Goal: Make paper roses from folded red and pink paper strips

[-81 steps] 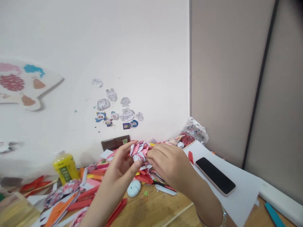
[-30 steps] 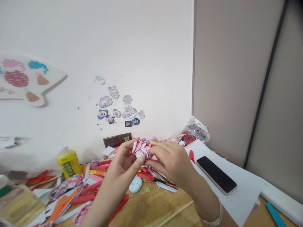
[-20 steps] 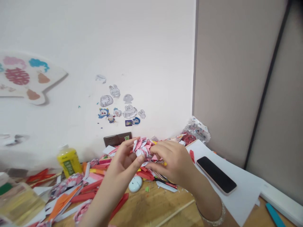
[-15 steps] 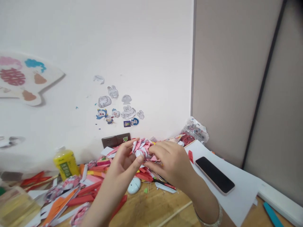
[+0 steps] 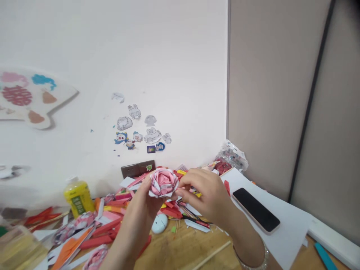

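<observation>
A pink and white folded paper rose [image 5: 163, 182] is held up over the desk, its open face turned toward me. My left hand [image 5: 144, 204] grips it from below, fingers closed round its base. My right hand [image 5: 206, 197] pinches the rose's right edge with thumb and fingertips. A bracelet [image 5: 260, 258] sits on my right wrist. Beneath both hands lies a heap of red, pink and orange paper strips [image 5: 112, 221].
A black phone [image 5: 255, 210] lies on white paper [image 5: 284, 225] at the right. A white mouse-like object [image 5: 159, 224] and thin wooden sticks [image 5: 210, 255] rest on the wooden desk. A yellow bottle [image 5: 78, 197] stands left. A plastic packet [image 5: 232, 157] sits by the corner partition.
The rose has been turned so its spiral face points at me. My left hand shifted under it, and my right hand moved from its top to its right edge.
</observation>
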`<control>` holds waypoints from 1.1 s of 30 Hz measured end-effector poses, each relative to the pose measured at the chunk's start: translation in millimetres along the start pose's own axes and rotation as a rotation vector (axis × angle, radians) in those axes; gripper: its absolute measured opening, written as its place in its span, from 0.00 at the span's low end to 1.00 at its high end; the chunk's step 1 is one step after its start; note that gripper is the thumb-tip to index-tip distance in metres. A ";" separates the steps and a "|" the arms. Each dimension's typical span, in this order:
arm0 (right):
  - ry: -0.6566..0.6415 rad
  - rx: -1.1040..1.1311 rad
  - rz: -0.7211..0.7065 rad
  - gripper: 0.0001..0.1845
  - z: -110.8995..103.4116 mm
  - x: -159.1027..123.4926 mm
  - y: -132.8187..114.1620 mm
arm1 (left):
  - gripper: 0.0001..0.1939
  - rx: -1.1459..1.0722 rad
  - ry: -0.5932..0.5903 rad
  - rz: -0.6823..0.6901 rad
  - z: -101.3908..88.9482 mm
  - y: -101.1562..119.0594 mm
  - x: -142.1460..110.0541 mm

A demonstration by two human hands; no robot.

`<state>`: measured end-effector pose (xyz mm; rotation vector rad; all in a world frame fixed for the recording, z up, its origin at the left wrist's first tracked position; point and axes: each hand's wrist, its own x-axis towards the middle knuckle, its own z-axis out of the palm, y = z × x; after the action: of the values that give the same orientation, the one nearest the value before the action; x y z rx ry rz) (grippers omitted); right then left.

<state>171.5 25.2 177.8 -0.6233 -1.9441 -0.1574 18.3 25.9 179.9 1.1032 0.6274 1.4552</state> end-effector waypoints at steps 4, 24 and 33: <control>-0.011 0.021 -0.033 0.08 7.2 0.4 -3.1 | 0.12 -0.037 0.090 -0.040 0.3 -6.4 0.5; 0.084 0.037 -0.059 0.08 9.1 -0.4 -10.2 | 0.13 0.432 0.168 0.464 -7.4 -19.0 1.1; 0.108 -0.308 -0.080 0.13 10.5 -1.7 -17.4 | 0.13 0.337 0.208 0.411 -6.6 -21.5 3.1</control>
<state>155.0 13.7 174.4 -0.7215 -1.8557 -0.5377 22.6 34.7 159.4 1.4120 0.8495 1.8815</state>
